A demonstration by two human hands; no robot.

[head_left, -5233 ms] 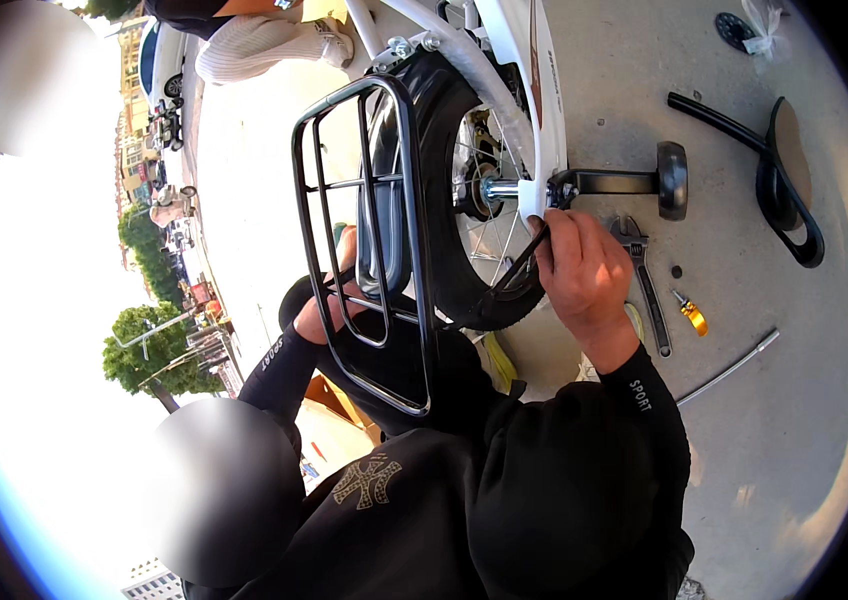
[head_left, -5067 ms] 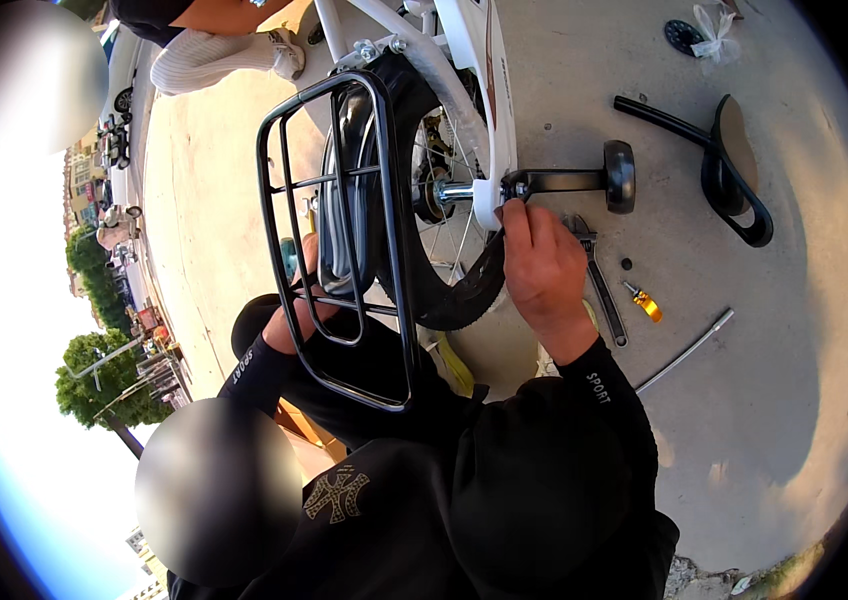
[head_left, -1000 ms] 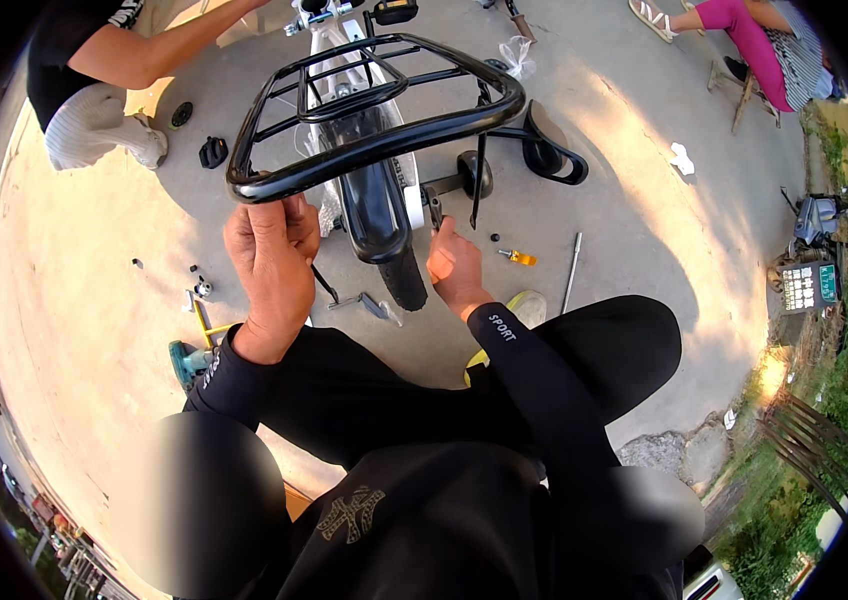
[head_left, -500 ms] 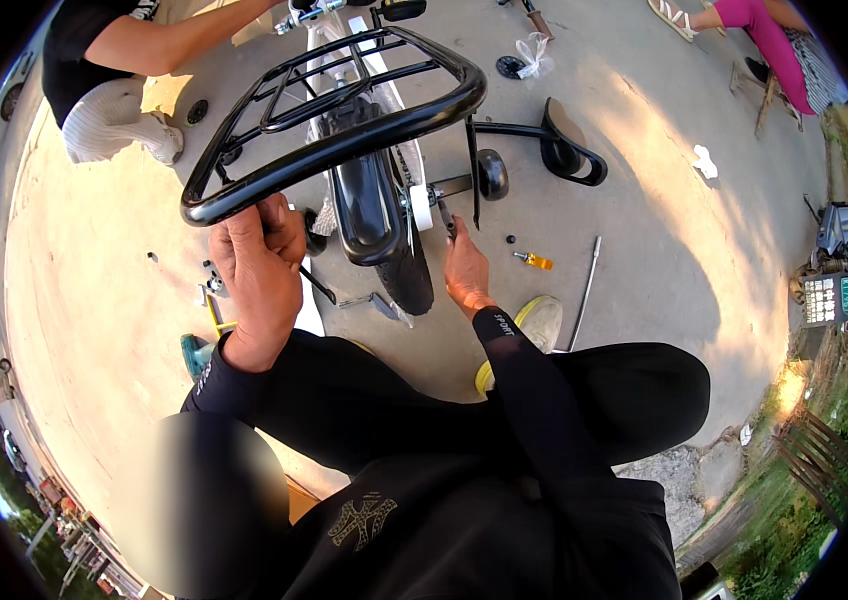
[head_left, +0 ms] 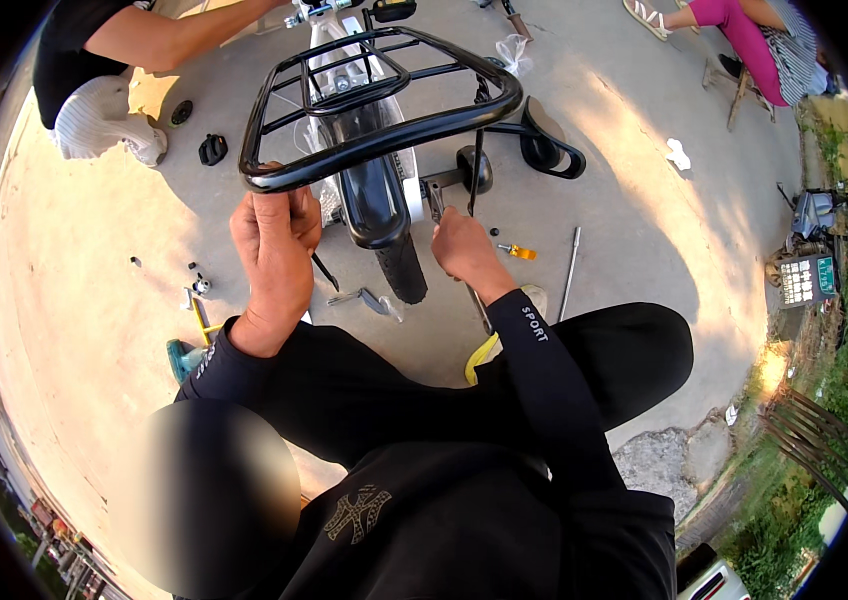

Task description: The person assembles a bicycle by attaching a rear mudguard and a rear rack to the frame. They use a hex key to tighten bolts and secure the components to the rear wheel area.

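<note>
A black rear rack [head_left: 384,140] sits over the back wheel of a small bicycle, above its glossy black mudguard [head_left: 375,205] and dark tyre [head_left: 402,270]. My left hand [head_left: 276,255] is closed at the rack's near left corner, its fingertips partly hidden beneath the tube. A thin black stay [head_left: 324,272] slants down beside it. Near the wheel hub, my right hand [head_left: 469,250] is wrapped around a metal wrench [head_left: 435,203]. The wrench's upper end meets the hub area, and its shaft shows again below my fist. A small black stabiliser wheel [head_left: 474,170] stands out to the right.
A black saddle [head_left: 541,140] lies at right, with an orange-handled tool [head_left: 518,251] and a long metal rod [head_left: 570,275] nearer me. Folding hex keys [head_left: 372,300] and a pedal [head_left: 212,150] lie on the concrete. Another person's arm [head_left: 194,38] reaches to the bicycle's front.
The rack has swung to the right in view, with my left hand still at its corner. My right hand has turned over around the wrench, whose lower shaft now shows. The whole view has shifted slightly.
</note>
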